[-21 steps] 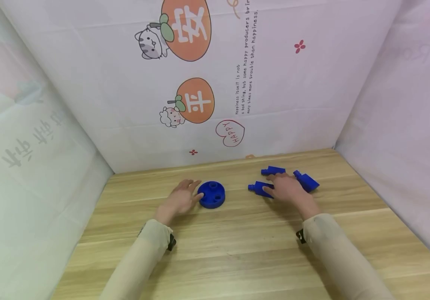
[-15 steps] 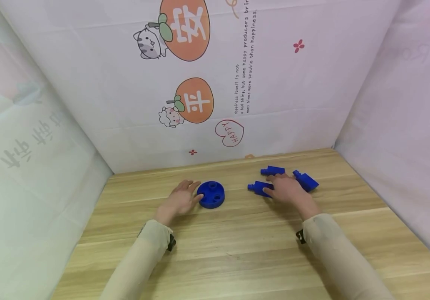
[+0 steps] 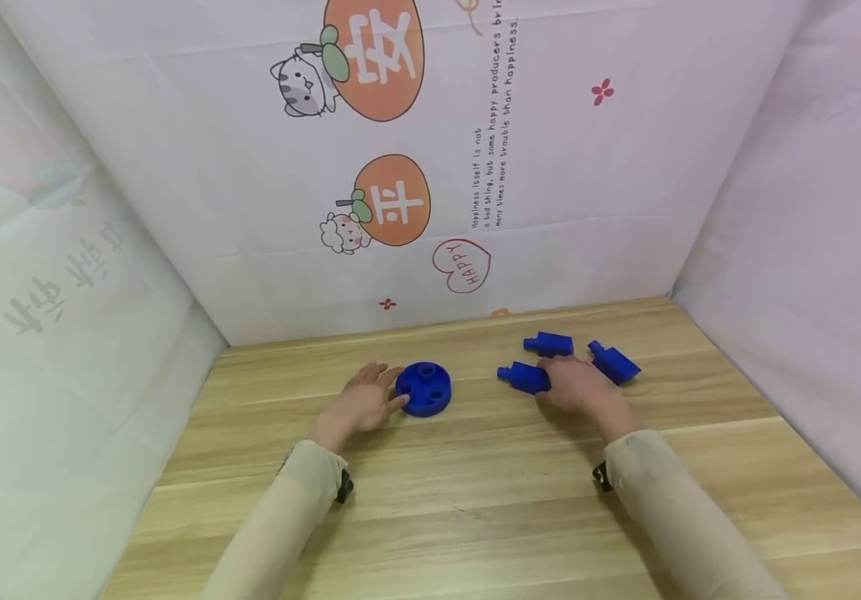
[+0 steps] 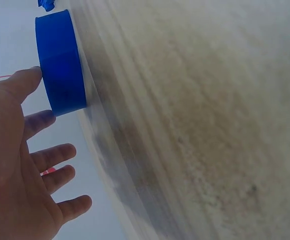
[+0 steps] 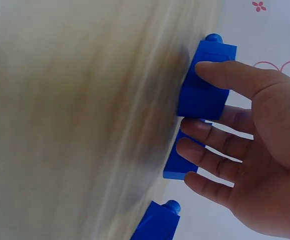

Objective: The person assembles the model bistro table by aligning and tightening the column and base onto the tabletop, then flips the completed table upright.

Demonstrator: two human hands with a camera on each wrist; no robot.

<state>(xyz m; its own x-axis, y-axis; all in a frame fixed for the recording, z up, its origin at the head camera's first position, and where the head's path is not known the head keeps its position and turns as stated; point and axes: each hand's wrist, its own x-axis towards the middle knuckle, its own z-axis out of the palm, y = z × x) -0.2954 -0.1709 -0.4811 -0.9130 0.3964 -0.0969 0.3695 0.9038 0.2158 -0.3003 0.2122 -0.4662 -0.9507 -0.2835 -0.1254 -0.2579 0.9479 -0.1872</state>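
The person's left hand [image 3: 358, 402] has its fingers spread, thumb and forefinger touching the edge of a round blue base [image 3: 421, 384] with three sockets, flat on the tabletop [image 3: 468, 492]. Over there, the right hand [image 3: 578, 386] pinches the nearest blue bottle-shaped block [image 3: 524, 377]; a second block [image 3: 553, 342] lies behind it, a third block [image 3: 614, 365] beyond the hand.

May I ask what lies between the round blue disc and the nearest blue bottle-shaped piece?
Only bare wooden tabletop separates the round disc from that piece, in the head view.
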